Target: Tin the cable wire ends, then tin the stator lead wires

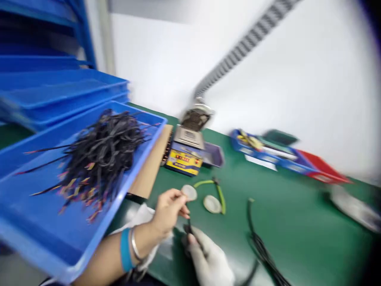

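Observation:
My left hand, bare with a teal band and a metal bangle at the wrist, is closed in a pinch. Its fingertips overlap the edge of a round whitish dish or lid; whether they touch it, I cannot tell. Just below, my right hand wears a white glove and grips a black cable, whose end points up toward the left fingers. A second round whitish dish lies beside green-handled pliers. More black cable runs along the green table to the right. Motion blurs the picture.
At left, a blue tray holds a heap of black cables with coloured wire ends. Behind the hands stand a yellow-labelled device, a fume hose, a purple bin, blue bins and a red bin.

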A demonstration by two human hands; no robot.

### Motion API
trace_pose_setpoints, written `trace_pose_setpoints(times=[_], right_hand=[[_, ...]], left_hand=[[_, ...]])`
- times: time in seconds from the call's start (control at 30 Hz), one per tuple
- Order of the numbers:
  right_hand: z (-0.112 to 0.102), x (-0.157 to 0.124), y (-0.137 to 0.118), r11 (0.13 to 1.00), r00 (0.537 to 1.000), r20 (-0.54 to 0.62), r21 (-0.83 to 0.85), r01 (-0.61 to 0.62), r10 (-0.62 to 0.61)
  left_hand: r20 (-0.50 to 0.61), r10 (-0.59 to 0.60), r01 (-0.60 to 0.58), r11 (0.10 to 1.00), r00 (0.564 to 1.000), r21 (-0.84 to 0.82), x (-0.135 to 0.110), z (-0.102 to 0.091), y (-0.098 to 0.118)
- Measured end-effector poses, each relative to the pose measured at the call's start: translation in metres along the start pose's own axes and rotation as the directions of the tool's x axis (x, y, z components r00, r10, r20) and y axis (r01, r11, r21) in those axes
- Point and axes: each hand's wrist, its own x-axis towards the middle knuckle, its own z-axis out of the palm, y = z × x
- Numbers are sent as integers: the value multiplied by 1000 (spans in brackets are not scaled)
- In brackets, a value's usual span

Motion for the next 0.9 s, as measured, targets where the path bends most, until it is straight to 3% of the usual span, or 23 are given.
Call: trace_pose_setpoints(times=[0.2,0.3,0.77,0.9], right_hand=[[1,2,3,985,992,-98,-158,65,-81],[-1,-2,3,982,985,-106,-145,118,-134],[-8,-4,2,986,990,-79,-129,103,-113],[-13,-5,-1,997,997,-6,-21,78,-79]], left_hand=[[40,6,-9,998,999,70,11,-2,-5],[44,-4,0,996,999,89,10,-2,0],[114,-30,17,993,993,119,11,-3,8],[119,-6,-9,992,993,124,12,-1,8]])
